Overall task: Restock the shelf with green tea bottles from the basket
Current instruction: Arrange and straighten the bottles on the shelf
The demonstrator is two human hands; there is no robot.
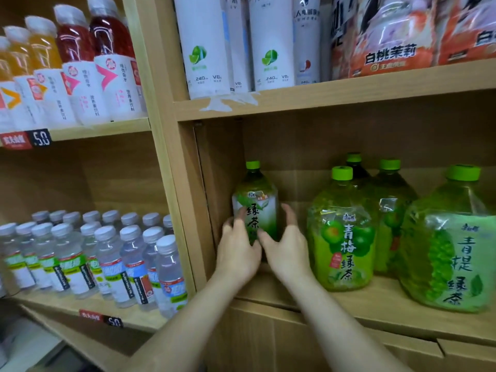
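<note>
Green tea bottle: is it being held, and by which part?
Yes. The green tea bottle is held low on its label: left hand curled round its left side, right hand cupping its right side, thumb on the front.

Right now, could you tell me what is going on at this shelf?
A person holds a green tea bottle upright with both hands, left hand and right hand wrapped round its lower half. It is at the left end of the shelf, apart from the larger green bottles to its right. No basket is in view.
</note>
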